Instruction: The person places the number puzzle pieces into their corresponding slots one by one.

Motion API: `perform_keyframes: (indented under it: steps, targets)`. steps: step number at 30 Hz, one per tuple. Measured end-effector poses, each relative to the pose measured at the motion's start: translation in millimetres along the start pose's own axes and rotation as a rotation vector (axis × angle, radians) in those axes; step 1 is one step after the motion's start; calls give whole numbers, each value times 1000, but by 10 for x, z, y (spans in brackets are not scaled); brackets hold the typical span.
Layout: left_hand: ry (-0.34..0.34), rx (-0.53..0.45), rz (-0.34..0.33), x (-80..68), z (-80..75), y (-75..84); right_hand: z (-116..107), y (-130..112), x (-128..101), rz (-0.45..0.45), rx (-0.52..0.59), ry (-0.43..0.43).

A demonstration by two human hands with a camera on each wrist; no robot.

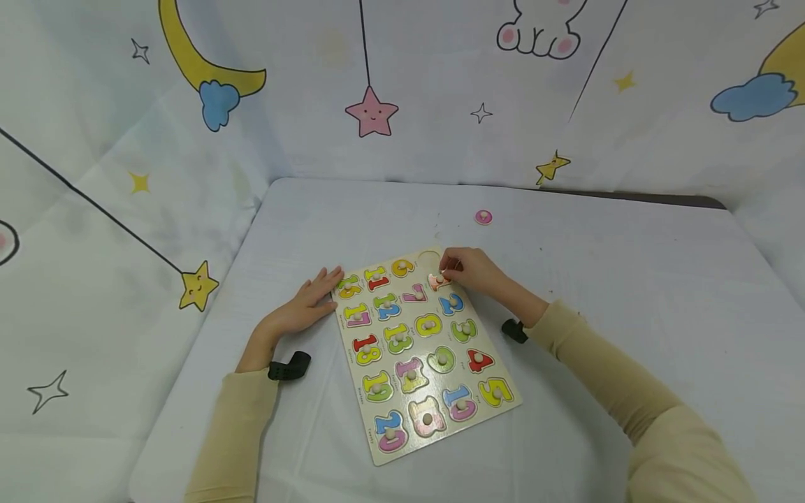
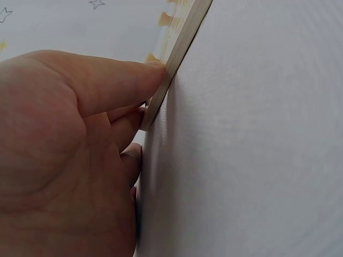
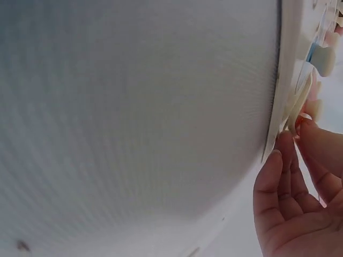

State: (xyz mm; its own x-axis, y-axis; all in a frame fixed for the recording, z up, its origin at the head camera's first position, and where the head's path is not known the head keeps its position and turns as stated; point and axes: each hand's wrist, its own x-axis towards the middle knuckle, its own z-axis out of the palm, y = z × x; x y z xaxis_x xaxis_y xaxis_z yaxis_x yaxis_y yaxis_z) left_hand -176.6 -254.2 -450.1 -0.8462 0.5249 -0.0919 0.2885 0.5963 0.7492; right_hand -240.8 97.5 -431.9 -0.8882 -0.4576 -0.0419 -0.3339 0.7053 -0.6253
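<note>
A wooden number puzzle board (image 1: 377,454) lies on the table, filled with coloured number pieces that have small pegs. My left hand (image 1: 317,297) lies flat at the board's far left corner, its straight fingers touching the edge; in the left wrist view the thumb (image 2: 123,75) presses the board's side (image 2: 179,45). My right hand (image 1: 455,269) is at the far right corner and pinches a pink number piece (image 1: 438,281) by its peg. Beside it, a round slot (image 1: 430,257) in the board stands empty. In the right wrist view the fingertips (image 3: 308,134) sit against the board's edge (image 3: 281,80).
A small round pink piece (image 1: 483,217) lies on the table cloth beyond the board. The table (image 1: 629,279) is draped in pale cloth; a backdrop printed with stars and moons rises behind and to the left. Black straps circle both wrists.
</note>
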Motion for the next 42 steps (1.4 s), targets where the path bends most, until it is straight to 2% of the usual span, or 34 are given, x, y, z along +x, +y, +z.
perform_keyframes:
  steps: [6, 15, 24, 27, 30, 36, 39, 42]
  targets:
    - [1, -9, 5, 4, 3, -11, 10, -52, -9, 24, -49, -9]
    - [3, 4, 1, 9, 0, -17, 44, -69, 7, 13, -120, -14]
    - [4, -1, 4, 10, 5, -25, 35, -200, 3, 65, -303, -58]
    - [-1, -3, 3, 11, 5, -15, 22, -215, -15, 78, -325, -57]
    - [-2, -1, 7, 5, 0, -6, -4, -195, -29, 66, -305, -45]
    - [1, 3, 10, 2, -1, -9, -143, -61, -9, 67, -134, -34]
    - [2, 6, 14, 4, 2, -23, -228, 55, 33, 109, -108, 29]
    - [-1, 6, 21, 1, 9, -32, -306, 179, 88, 151, -135, 122]
